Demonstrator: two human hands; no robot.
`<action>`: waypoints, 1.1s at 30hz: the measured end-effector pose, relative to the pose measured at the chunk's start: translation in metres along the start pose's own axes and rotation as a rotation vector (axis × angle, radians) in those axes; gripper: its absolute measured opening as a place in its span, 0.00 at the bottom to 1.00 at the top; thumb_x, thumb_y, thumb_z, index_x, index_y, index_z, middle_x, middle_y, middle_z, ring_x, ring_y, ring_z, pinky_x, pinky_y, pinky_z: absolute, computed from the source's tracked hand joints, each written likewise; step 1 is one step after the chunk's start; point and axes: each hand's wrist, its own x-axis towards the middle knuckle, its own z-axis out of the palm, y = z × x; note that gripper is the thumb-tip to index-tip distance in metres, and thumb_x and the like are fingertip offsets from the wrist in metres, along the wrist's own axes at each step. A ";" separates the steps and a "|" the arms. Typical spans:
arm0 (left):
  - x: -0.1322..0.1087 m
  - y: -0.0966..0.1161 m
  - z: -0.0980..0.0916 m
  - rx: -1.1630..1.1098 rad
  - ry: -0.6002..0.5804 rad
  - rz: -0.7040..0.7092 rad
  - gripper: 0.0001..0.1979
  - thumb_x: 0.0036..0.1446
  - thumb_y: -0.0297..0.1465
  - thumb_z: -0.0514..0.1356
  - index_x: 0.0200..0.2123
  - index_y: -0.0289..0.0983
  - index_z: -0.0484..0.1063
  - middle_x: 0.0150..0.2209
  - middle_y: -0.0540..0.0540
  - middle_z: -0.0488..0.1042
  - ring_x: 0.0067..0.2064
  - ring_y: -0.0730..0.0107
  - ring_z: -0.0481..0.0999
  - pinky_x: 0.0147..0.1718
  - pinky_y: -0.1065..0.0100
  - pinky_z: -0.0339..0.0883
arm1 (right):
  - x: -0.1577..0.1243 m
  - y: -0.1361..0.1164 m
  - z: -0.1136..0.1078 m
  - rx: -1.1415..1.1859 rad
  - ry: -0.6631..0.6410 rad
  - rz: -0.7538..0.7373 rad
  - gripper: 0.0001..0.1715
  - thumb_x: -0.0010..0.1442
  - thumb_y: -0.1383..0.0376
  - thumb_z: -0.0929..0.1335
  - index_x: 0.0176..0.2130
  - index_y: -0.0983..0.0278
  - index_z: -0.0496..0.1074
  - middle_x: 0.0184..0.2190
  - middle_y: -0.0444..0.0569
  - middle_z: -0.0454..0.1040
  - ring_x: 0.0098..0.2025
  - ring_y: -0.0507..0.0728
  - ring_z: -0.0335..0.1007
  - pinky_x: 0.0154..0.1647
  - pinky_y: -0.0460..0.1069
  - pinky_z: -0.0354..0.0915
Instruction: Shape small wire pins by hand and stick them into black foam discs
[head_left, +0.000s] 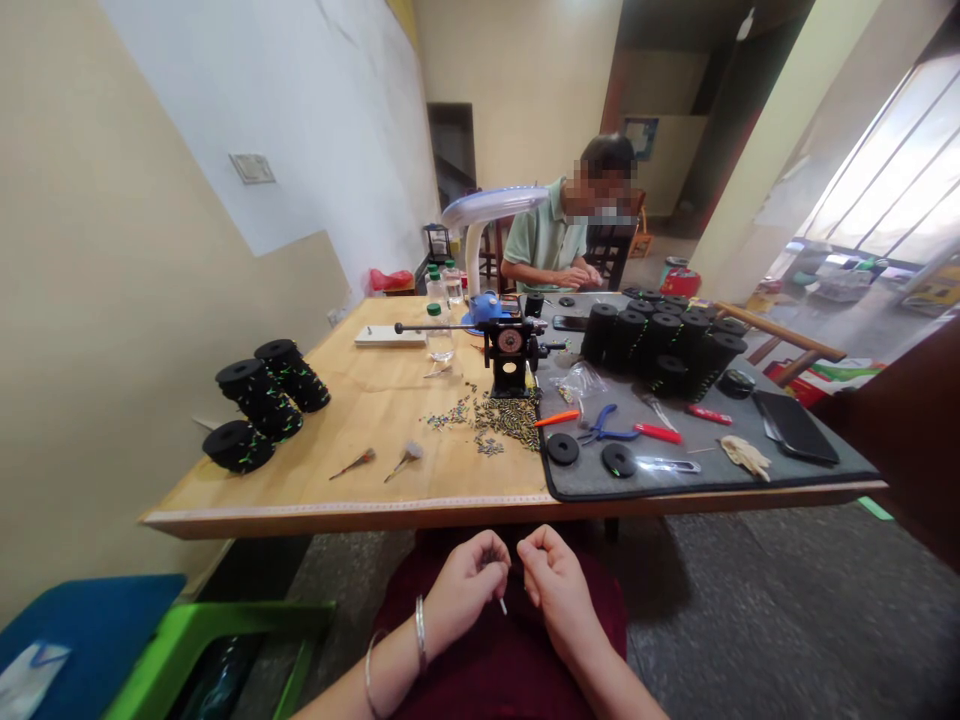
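Over my lap, in front of the table edge, my left hand (474,582) is closed around a thin stick (503,606) whose pale tip pokes out below the thumb. Most of that stick is hidden by the fingers. Close beside it, my right hand (553,580) is pinched shut; whatever lies between its fingertips is too small to make out. On the table ahead lie two small feather-like bundles (405,460) with pointed ends. Past them is a scattered pile of tiny dark-and-yellow pieces (510,418), at the foot of a black clamp-like device (510,355) with a long rod.
Black foam spools (244,382) stand stacked at the left, and more spools (667,335) at the right on a grey mat (720,480). Blue-handled pliers (609,425), a phone (795,425) and a lamp (474,250) are there too. A person (551,245) sits across the table.
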 end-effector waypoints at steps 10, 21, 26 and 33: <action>-0.001 0.002 -0.001 -0.077 -0.028 -0.027 0.04 0.41 0.26 0.50 0.26 0.36 0.59 0.19 0.52 0.66 0.21 0.76 0.63 0.22 0.73 0.57 | 0.000 0.001 0.000 -0.023 0.011 -0.019 0.26 0.50 0.46 0.67 0.28 0.65 0.57 0.10 0.33 0.53 0.13 0.42 0.43 0.14 0.39 0.41; 0.000 0.000 0.000 0.002 -0.041 -0.017 0.04 0.42 0.26 0.52 0.26 0.35 0.62 0.19 0.52 0.64 0.21 0.76 0.62 0.23 0.73 0.57 | 0.002 0.000 -0.001 -0.001 0.012 -0.017 0.26 0.49 0.46 0.67 0.27 0.65 0.56 0.10 0.33 0.53 0.13 0.42 0.42 0.15 0.39 0.40; 0.002 -0.001 -0.001 0.070 0.027 0.056 0.02 0.43 0.27 0.54 0.24 0.34 0.64 0.21 0.52 0.63 0.23 0.76 0.60 0.24 0.73 0.56 | 0.001 -0.001 0.000 -0.003 0.000 -0.005 0.25 0.50 0.48 0.67 0.27 0.65 0.56 0.10 0.33 0.53 0.13 0.42 0.42 0.15 0.39 0.40; 0.001 0.003 -0.003 0.186 0.124 0.043 0.08 0.46 0.33 0.60 0.23 0.33 0.70 0.20 0.50 0.66 0.24 0.74 0.60 0.25 0.71 0.54 | -0.001 0.001 0.000 0.009 -0.073 0.030 0.23 0.51 0.49 0.67 0.29 0.65 0.58 0.12 0.34 0.55 0.15 0.42 0.44 0.16 0.40 0.41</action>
